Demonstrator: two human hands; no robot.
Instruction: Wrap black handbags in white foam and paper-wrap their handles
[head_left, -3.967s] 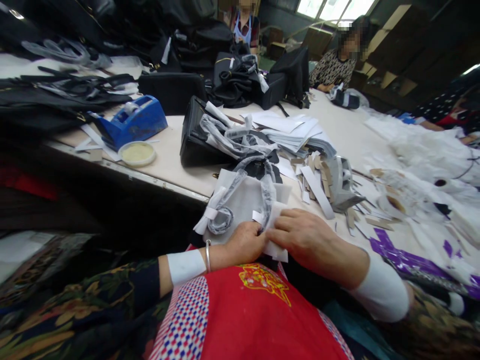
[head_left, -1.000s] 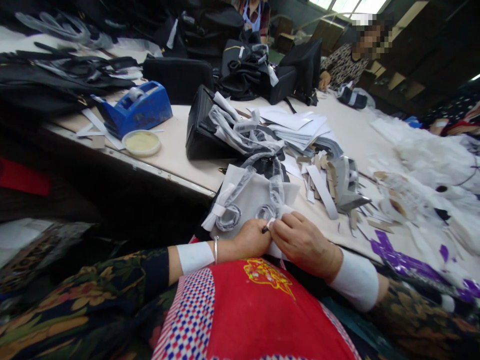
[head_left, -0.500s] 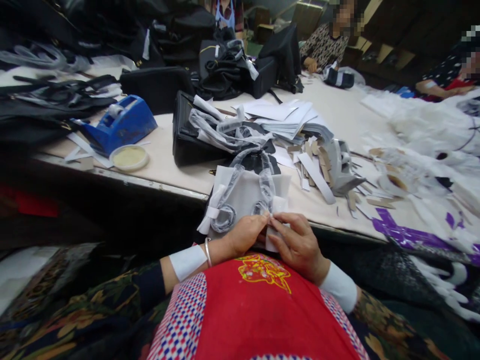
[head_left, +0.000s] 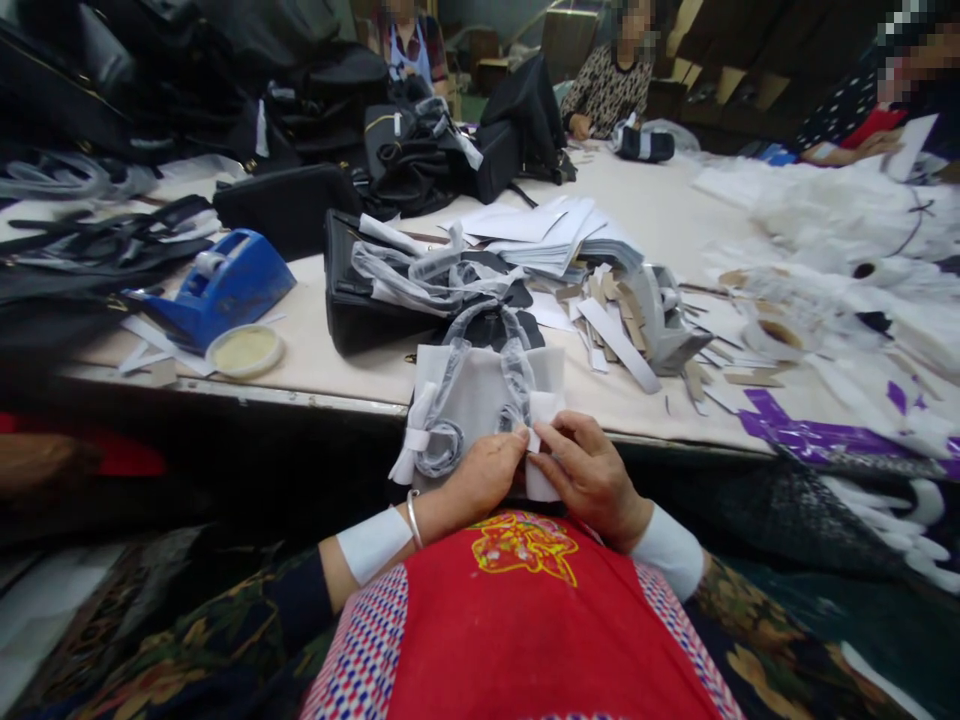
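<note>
A bag covered by a pale sheet (head_left: 480,395) rests at the table edge against my lap, its handles (head_left: 514,370) wrapped in clear plastic. On its right side a white paper wrap (head_left: 544,406) stands upright. My left hand (head_left: 484,472) pinches the middle of this wrap between thumb and finger. From the other side my right hand (head_left: 596,485) grips the same wrap, fingers closed on it. A similar white wrap (head_left: 417,440), cinched like a bow, is on the bag's left side beside a coiled plastic-covered strap (head_left: 442,450).
Behind the bag lies a black handbag (head_left: 349,290). A blue tape dispenser (head_left: 225,285) and a round yellowish tub (head_left: 246,350) are left. Right stand a grey tape dispenser (head_left: 664,320), cardboard strips (head_left: 619,330) and white sheets (head_left: 551,235). Co-workers (head_left: 615,85) are across the table.
The camera view has shifted, so the table items appear further left. My hands stay at the right wrap, with fingertips slightly rearranged. A co-worker at far right now has a white sheet raised.
</note>
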